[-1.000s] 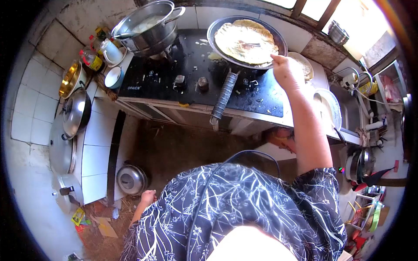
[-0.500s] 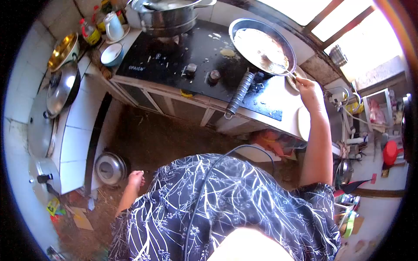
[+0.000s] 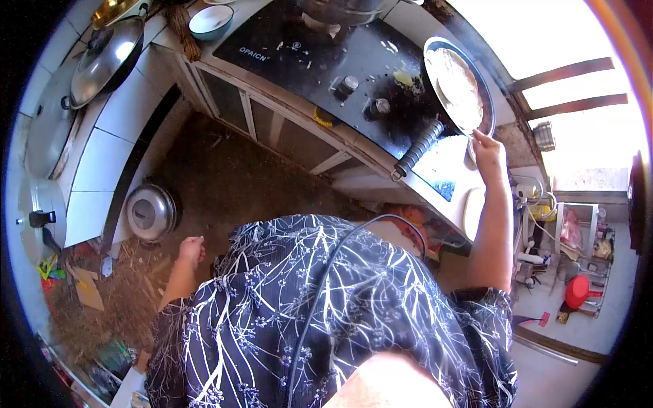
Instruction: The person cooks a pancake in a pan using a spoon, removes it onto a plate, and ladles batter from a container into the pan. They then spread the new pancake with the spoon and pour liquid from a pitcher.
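My right hand (image 3: 491,158) is closed around the handle of a metal spoon, at the near right edge of a frying pan (image 3: 491,102). Pale, glaring food (image 3: 457,81) fills much of the pan. Glare makes the spoon's head hard to pick out. The pan's dark ribbed handle (image 3: 420,148) points toward me across the front of the black stovetop (image 3: 306,61), untouched. My left hand (image 3: 192,250) hangs low beside my body, fingers curled, with nothing visible in it. It is nearest to a round metal lidded pot (image 3: 151,212) on the floor.
A steel pot (image 3: 340,10) stands at the stovetop's back. Left of the stovetop sit a blue-white bowl (image 3: 211,22) and a lidded wok (image 3: 109,61). Two knobs rise from the stovetop. A cable (image 3: 320,285) crosses my patterned shirt. Shelves with a red ladle (image 3: 578,291) are at right.
The view has turned, so the stovetop and pan appear farther up and right. My right hand with the spoon has come to the pan's near edge. My left hand stays low and curled.
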`<state>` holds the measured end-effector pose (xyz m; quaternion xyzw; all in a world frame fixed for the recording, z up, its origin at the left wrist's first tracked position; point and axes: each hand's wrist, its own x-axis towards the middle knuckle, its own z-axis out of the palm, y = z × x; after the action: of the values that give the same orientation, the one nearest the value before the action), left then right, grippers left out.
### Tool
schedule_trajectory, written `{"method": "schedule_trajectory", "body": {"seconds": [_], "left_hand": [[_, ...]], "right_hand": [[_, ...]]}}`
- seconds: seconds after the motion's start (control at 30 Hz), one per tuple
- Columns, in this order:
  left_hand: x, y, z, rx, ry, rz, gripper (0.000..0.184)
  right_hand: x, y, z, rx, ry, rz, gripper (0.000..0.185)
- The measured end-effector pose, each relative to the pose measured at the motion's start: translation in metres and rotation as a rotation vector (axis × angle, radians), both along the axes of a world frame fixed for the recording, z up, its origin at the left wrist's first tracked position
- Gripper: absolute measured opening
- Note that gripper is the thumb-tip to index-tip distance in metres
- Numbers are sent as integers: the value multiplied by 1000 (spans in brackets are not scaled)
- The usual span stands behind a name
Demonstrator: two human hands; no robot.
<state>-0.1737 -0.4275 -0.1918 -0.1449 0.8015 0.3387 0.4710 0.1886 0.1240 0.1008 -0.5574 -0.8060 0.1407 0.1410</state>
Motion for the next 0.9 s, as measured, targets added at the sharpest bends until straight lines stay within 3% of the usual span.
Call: {"method": "schedule_trajectory", "body": {"seconds": [0.13, 0.27, 0.37, 0.4, 0.53, 0.63, 0.67, 0.73, 0.8, 0.83, 0.9], "left_hand": [[4, 1, -4, 13, 14, 5, 18], [0, 2, -1, 25, -6, 2, 18], [-9, 4, -2, 4, -27, -6, 18], [-9, 11, 6, 12, -10, -21, 18], [-16, 18, 8, -4, 7, -48, 18], [-20, 22, 6, 21, 19, -26, 18], [-18, 25, 7, -7, 48, -64, 17], [-15, 28, 9, 13, 17, -94, 17], [-9, 31, 13, 67, 44, -139, 17], [1, 43, 37, 64, 88, -213, 17], [0, 38, 24, 94, 39, -164, 17]], "right_hand": [[13, -16, 36, -150, 99, -39, 25], [43, 3, 36, -66, 198, -22, 24], [42, 9, 5, 44, 150, -96, 25], [42, 9, 3, 56, -59, -107, 24], [52, 11, 16, 25, 66, -118, 23], [48, -4, 16, 66, -17, -149, 23], [65, 9, -8, 72, -9, -33, 23], [61, -3, 14, 24, -156, -74, 23], [53, -10, 50, -64, -57, -164, 23], [53, -12, 68, 10, -179, -125, 22], [50, -19, 96, 124, -287, -109, 21]]}}
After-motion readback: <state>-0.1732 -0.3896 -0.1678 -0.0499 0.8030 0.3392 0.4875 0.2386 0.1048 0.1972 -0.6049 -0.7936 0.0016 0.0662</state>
